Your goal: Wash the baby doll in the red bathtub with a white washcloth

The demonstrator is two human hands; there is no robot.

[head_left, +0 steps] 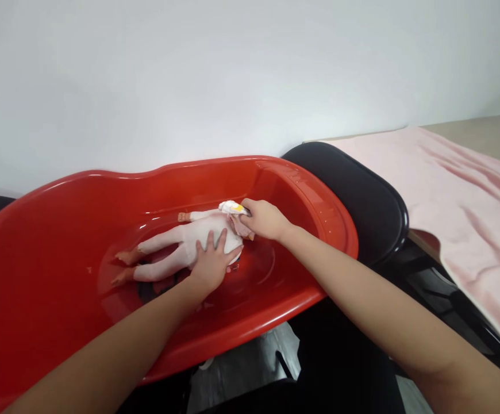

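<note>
Currently left hand (210,261) lies flat, fingers spread, pressing the doll (181,248) down on the floor of the red tub (319,201), while right hand (264,219) pinches a white-yellow cloth (231,207) against the doll's upper end, pink towel (457,195) well apart at right.

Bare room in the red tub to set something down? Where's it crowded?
Free: tub floor left of the doll, past its feet; smaller patch between right hand and the ribbed right end. Crowded: mid-tub, left hand on doll, right hand gripping cloth.
</note>
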